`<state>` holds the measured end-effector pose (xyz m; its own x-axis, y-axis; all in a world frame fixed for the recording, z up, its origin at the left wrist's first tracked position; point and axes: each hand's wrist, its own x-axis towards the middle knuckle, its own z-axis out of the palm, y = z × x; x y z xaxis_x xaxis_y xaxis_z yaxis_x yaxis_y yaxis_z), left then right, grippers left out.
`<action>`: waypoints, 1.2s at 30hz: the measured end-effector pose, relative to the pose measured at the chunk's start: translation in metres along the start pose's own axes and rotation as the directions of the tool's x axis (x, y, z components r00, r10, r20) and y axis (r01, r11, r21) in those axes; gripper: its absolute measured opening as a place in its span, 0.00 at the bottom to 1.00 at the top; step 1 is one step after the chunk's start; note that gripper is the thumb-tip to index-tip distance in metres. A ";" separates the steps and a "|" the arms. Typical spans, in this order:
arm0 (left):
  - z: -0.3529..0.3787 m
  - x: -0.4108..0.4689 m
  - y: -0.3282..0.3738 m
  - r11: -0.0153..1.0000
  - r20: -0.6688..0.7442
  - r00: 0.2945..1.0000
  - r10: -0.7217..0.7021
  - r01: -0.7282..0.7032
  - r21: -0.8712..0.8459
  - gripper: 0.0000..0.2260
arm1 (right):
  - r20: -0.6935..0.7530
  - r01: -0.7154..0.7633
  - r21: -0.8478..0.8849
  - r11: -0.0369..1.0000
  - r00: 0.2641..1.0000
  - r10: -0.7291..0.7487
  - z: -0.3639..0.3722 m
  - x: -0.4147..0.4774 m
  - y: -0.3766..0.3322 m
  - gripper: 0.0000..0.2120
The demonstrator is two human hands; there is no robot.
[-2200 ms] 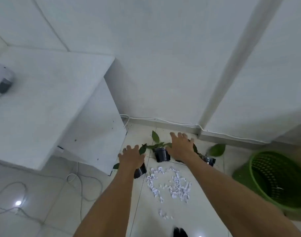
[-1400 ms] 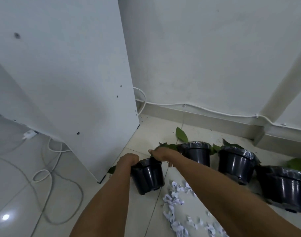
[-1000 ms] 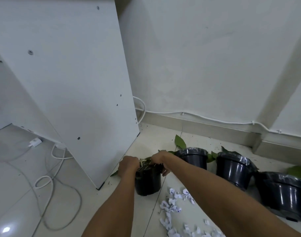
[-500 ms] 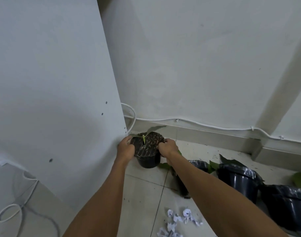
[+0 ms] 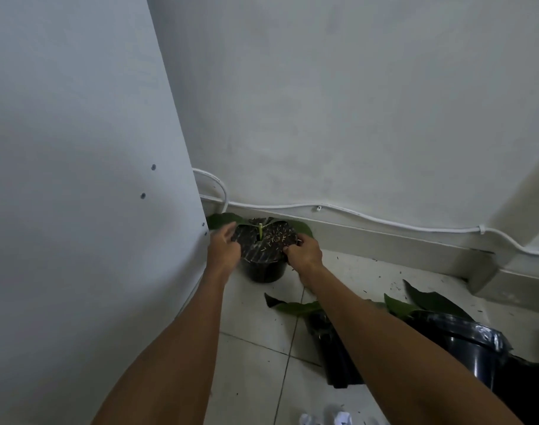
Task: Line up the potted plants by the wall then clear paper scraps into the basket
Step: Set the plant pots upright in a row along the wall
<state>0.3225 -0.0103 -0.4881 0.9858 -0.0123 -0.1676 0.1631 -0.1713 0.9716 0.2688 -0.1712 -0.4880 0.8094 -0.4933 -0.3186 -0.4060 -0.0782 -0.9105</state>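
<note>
A small black potted plant (image 5: 263, 259) with a green stem stands on the tiled floor in the corner, close to the wall's skirting. My right hand (image 5: 302, 251) is curled on its right rim. My left hand (image 5: 223, 246) rests against its left side with the fingers stretched out and loosened. A second black pot (image 5: 334, 354) is partly hidden behind my right forearm. A third pot (image 5: 476, 348), with a plastic cover, sits at the lower right. A few white paper scraps (image 5: 338, 420) show at the bottom edge. The basket is out of view.
A tall white cabinet panel (image 5: 93, 179) stands right beside the pot on the left. A white cable (image 5: 354, 210) runs along the skirting behind it. A wall pillar (image 5: 513, 216) juts out at the right. Loose green leaves (image 5: 296, 306) and soil specks lie on the tiles.
Both hands carried the small pot from beside the paper scraps to the corner by the wall and set it on the floor. My left hand's fingers have loosened.
</note>
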 end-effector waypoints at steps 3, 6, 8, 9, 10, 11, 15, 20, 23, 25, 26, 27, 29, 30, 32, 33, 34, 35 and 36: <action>0.002 0.006 -0.008 1.000 -0.013 1.000 -0.024 0.024 0.014 0.29 | 0.010 0.027 -0.008 1.000 1.000 -0.027 0.004 0.004 0.004 0.26; 0.007 0.007 -0.007 1.000 -0.015 1.000 -0.023 0.023 0.004 0.32 | -0.010 0.033 -0.021 0.999 0.999 -0.033 0.006 0.008 0.004 0.25; 0.013 0.007 -0.003 0.999 -0.028 0.999 -0.024 0.025 0.026 0.35 | -0.018 0.027 -0.022 0.999 0.999 -0.028 0.006 0.009 0.001 0.23; 0.016 0.006 -0.001 0.998 -0.039 0.999 -0.030 0.032 0.051 0.36 | -0.016 0.026 -0.025 0.999 1.000 -0.026 0.005 0.009 0.001 0.22; 0.019 0.006 0.001 0.996 -0.048 0.998 -0.039 0.043 0.082 0.37 | -0.012 0.028 -0.031 0.999 1.000 -0.029 0.003 0.009 0.000 0.21; 0.022 0.004 0.003 0.991 -0.057 0.997 -0.050 0.056 0.118 0.37 | -0.003 0.036 -0.043 0.998 0.999 -0.036 -0.001 0.009 -0.001 0.21; 0.033 -0.012 0.015 0.962 -0.162 0.984 -0.072 0.112 0.250 0.37 | 0.023 0.095 -0.195 0.976 0.995 -0.092 -0.026 0.005 -0.008 0.19; 0.052 -0.057 0.028 0.898 -0.270 0.960 0.076 0.052 0.437 0.40 | 0.031 0.137 -0.373 0.918 0.990 -0.135 -0.087 -0.016 -0.015 0.20; 0.066 -0.093 0.032 0.855 -0.125 0.981 0.145 -0.061 0.514 0.35 | 0.025 0.126 -0.515 0.848 0.991 -0.132 -0.129 -0.038 -0.008 0.17; 0.073 -0.114 0.032 0.812 -0.005 0.999 0.047 -0.035 0.583 0.28 | 0.015 0.101 -0.571 0.815 0.994 -0.113 -0.150 -0.056 0.002 0.16; 0.077 -0.125 0.034 0.811 0.036 0.997 -0.066 0.033 0.584 0.26 | 0.023 0.101 -0.601 0.793 0.994 -0.109 -0.158 -0.066 0.007 0.16; 0.081 -0.136 0.036 0.813 0.070 0.975 -0.212 0.136 0.566 0.26 | 0.043 0.110 -0.632 0.767 0.993 -0.107 -0.163 -0.077 0.012 0.17; 0.089 -0.160 0.038 0.775 0.148 0.878 -0.454 0.308 0.552 0.29 | 0.100 0.136 -0.682 0.719 0.991 -0.093 -0.170 -0.095 0.021 0.18; 0.092 -0.169 0.037 0.753 0.168 0.836 -0.523 0.360 0.551 0.30 | 0.119 0.135 -0.696 0.705 0.990 -0.072 -0.171 -0.104 0.023 0.18; 0.098 -0.181 0.032 0.768 0.188 0.794 -0.578 0.453 0.453 0.27 | 0.143 0.140 -0.704 0.696 0.988 -0.054 -0.173 -0.116 0.024 0.17; 0.101 -0.184 0.029 0.785 0.190 0.784 -0.591 0.506 0.357 0.24 | 0.139 0.126 -0.709 0.693 0.990 -0.037 -0.173 -0.120 0.023 0.15; 0.102 -0.187 0.028 0.800 0.197 0.782 -0.591 0.535 0.271 0.20 | 0.118 0.099 -0.704 0.703 0.993 -0.021 -0.174 -0.123 0.022 0.12; 0.101 -0.189 0.027 0.809 0.206 0.784 -0.585 0.548 0.212 0.17 | 0.088 0.066 -0.695 0.716 0.996 -0.007 -0.174 -0.125 0.022 0.11; 0.100 -0.192 0.028 0.815 0.215 0.786 -0.580 0.554 0.170 0.13 | 0.049 0.024 -0.666 0.745 0.999 0.013 -0.175 -0.127 0.021 0.11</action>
<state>0.1341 -0.1114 -0.4452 0.6717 -0.1218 -0.7307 0.6725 -0.3134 0.6705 0.0839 -0.2617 -0.4206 0.8242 -0.4508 -0.3428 -0.5662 -0.6471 -0.5105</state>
